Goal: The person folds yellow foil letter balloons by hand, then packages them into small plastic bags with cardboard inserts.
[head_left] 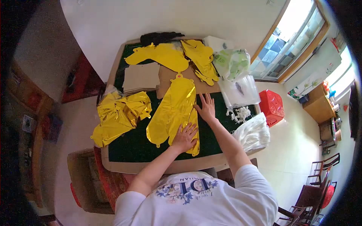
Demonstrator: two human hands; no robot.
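Note:
A flat, uninflated gold foil balloon (162,116) lies on the dark green table top, its narrow end with a small red spot pointing away from me. My left hand (184,138) rests flat on its lower right part, fingers stretched out. At the foil's right edge, further up, my right hand (206,108) lies with its fingers spread, the thumb side touching the foil. Neither hand grips anything. To the left sits a crumpled pile of gold foil balloons (120,115). More gold foil (166,54) lies flat at the back, beside another folded gold piece (200,58).
Brown cardboard sheets (141,77) are stacked at the back left. On the right lie clear plastic bags (239,92), a green-printed bag (232,62), small white pieces (238,114) and a bundle of white strands (254,133). A red stool (270,107) stands beyond the table.

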